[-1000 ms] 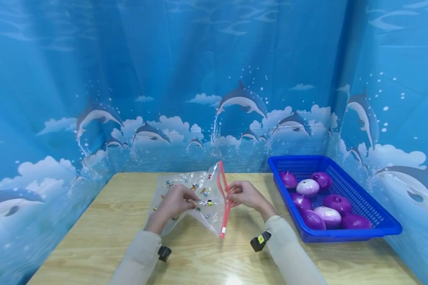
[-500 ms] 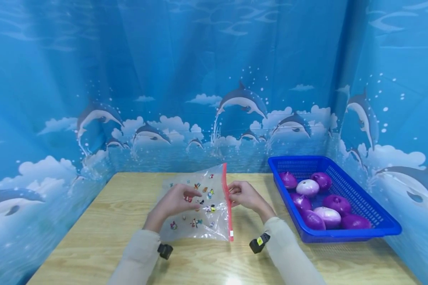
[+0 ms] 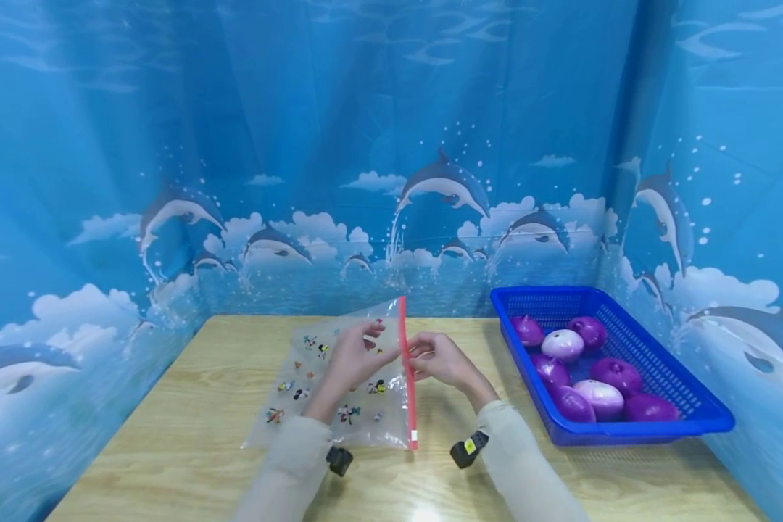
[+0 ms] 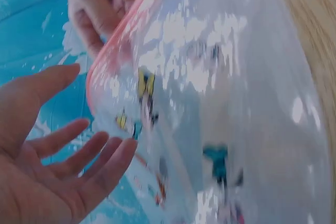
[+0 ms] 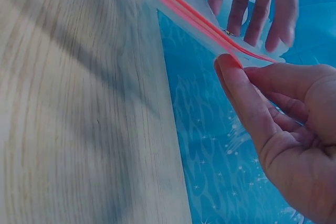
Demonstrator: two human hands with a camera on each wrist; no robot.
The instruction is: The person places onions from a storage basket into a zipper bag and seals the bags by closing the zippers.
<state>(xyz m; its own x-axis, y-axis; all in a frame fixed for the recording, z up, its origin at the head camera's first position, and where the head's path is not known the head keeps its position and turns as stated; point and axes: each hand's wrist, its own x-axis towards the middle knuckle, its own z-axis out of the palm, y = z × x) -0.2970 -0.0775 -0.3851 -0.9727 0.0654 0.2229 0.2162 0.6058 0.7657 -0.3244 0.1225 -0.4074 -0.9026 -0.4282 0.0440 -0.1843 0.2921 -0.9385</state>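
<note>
A clear zip bag (image 3: 391,406) printed with small colourful figures spans the left-centre of the table, its red zip edge (image 3: 409,391) toward the right and a white slider (image 3: 414,435) at the near end. My right hand (image 3: 438,360) pinches that red edge between thumb and fingers, as the right wrist view also shows at the bag's mouth (image 5: 184,11). My left hand (image 3: 359,355) is over the bag, close to the red edge, its fingers spread and loosely bent. In the left wrist view, the left hand's fingers (image 4: 107,171) hold nothing, next to the bag's printed side.
To the right stands a blue plastic basket (image 3: 698,395) with several purple onions (image 3: 616,373) and whitish-purple ones (image 3: 563,344) inside. The wooden table (image 3: 189,420) meets a blue dolphin-print curtain (image 3: 326,145) at its back and sides.
My left hand has let go of the bag's side and moved right, toward the red edge. The bag has flattened and spread leftward. My right hand keeps its pinch.
</note>
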